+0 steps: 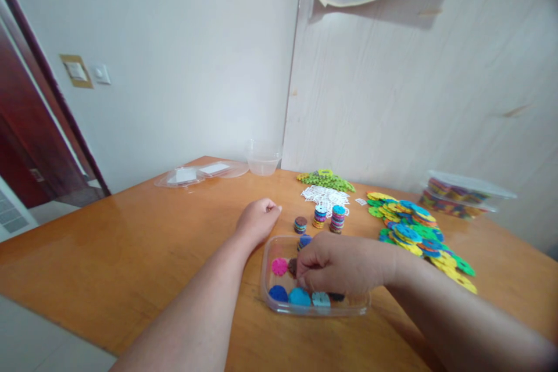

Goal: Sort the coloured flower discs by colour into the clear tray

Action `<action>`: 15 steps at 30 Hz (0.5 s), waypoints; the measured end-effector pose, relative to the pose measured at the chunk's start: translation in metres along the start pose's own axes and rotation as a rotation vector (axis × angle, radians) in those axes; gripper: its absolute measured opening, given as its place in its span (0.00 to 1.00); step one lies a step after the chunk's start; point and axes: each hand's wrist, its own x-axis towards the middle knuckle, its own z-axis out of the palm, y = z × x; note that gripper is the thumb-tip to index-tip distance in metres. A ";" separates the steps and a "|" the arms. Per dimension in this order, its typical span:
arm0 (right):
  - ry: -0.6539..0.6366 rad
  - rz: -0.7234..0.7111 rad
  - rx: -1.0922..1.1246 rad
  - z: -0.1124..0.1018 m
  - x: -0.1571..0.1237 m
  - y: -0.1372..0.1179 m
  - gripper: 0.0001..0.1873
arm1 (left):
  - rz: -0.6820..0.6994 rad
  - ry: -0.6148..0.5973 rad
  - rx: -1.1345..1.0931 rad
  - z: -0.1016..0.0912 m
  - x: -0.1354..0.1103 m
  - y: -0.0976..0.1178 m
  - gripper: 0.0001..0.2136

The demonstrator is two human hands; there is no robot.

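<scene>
A clear shallow plastic tray [271, 301] lies on the wooden table [131, 256] in front of me, holding several coloured snowflake discs: a pink one [279, 266] and blue ones [299, 296]. My right hand [340, 264] reaches into the tray with fingers curled down among the discs; what they pinch is hidden. My left hand [258, 220] rests on the table just beyond the tray's far left corner, closed in a loose fist. Three short stacks of discs [320, 218] stand behind the tray.
A spread of yellow, blue and green discs [414, 232] covers the right side. Green discs [326, 180] and white ones [322, 195] lie farther back. A clear cup [263, 158], clear lids [196, 174] and a lidded box of discs [462, 193] sit near the wall.
</scene>
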 end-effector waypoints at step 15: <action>0.683 0.277 -0.165 -0.032 0.001 0.037 0.12 | 0.034 0.008 -0.029 0.001 -0.001 -0.003 0.14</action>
